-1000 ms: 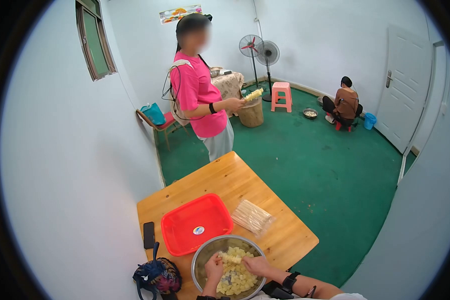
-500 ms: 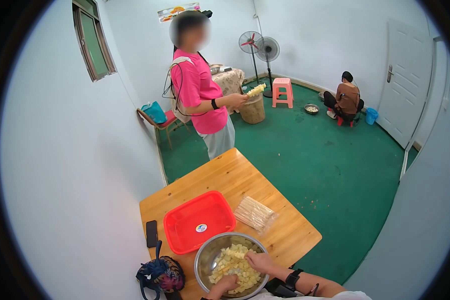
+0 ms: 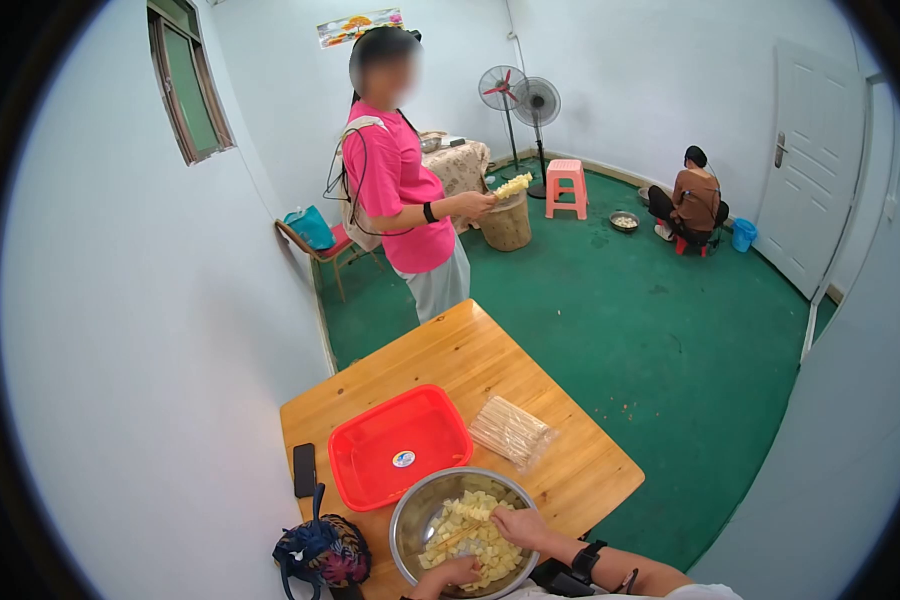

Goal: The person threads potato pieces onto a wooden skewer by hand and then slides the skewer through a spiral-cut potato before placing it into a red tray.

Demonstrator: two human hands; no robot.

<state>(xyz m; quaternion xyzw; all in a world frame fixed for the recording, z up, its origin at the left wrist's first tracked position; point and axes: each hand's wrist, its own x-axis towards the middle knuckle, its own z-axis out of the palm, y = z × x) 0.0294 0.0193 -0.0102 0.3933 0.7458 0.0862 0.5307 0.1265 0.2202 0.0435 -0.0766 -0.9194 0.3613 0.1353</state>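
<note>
A steel bowl [image 3: 406, 522] at the table's near edge holds many pale yellow chunks [image 3: 492, 552]. My right hand [image 3: 520, 526] is closed on a skewer threaded with yellow chunks [image 3: 470, 511], over the right part of the bowl. Low in the bowl, my left hand [image 3: 458, 571] is at the chunks, its fingers bent downward near the skewer's stick. Whether a chunk sits between its fingertips is too small to tell.
A red basin [image 3: 370, 450], packaged sticks [image 3: 512, 431], a phone [image 3: 304, 470] and a patterned bag [image 3: 322, 551] lie round the bowl on the wooden table [image 3: 460, 335]. A person in pink [image 3: 395, 190] stands beyond, holding skewered chunks; another person [image 3: 694, 200] sits farther back.
Both my hands stay at almost the same spots in the bowl. The whole view has shifted very slightly; the person in pink has moved the head a little.
</note>
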